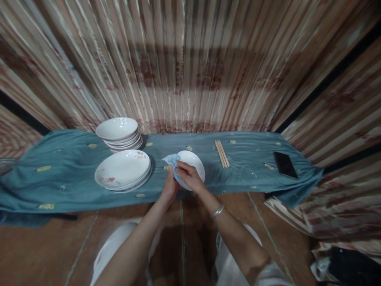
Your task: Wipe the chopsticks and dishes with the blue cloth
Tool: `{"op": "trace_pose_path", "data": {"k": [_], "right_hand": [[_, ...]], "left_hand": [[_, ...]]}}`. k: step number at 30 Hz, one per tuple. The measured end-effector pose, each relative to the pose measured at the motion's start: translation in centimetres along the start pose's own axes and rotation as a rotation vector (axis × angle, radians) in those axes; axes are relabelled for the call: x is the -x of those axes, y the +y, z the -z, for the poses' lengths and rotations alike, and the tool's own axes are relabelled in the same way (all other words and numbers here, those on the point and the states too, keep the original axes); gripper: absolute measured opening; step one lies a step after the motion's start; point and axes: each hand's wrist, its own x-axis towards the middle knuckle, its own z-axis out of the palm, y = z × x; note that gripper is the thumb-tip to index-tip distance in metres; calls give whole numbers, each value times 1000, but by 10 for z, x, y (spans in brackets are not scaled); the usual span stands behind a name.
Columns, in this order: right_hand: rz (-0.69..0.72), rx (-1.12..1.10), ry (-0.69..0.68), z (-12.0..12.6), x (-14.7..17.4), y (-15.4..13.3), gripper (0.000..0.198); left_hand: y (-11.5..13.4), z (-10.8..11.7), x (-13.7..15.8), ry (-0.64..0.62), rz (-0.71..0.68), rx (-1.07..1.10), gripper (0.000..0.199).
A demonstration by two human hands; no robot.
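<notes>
A small white plate (196, 165) lies near the front edge of the cloth-covered table, in front of me. My right hand (190, 174) is over it, its fingers closed on a light blue cloth (172, 159). The cloth is bunched and sticks up past the plate's left rim. Beside the plate's left edge is my left hand (171, 184), thumb up against the cloth, its other fingers mostly hidden. Whether it also grips the plate rim I cannot tell. To the left stands a stack of oval plates (123, 170) with red flowers.
Behind the oval plates is a stack of white bowls (117, 129). Several wooden chopsticks (222, 154) lie right of the small plate. A black phone (285, 165) rests near the right end of the blue-green tablecloth (74, 171). Curtains (184, 79) hang behind.
</notes>
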Motion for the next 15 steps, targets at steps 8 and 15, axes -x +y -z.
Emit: {"op": "trace_pose_path", "data": {"k": [8,15], "right_hand": [[-70,71,-205,12,27,-7,31],[19,432,-355,44,45,-14,27]], "left_hand": [[11,-1,-2,-5,46,220,56],[8,-1,-5,-1,33,171,59]]}}
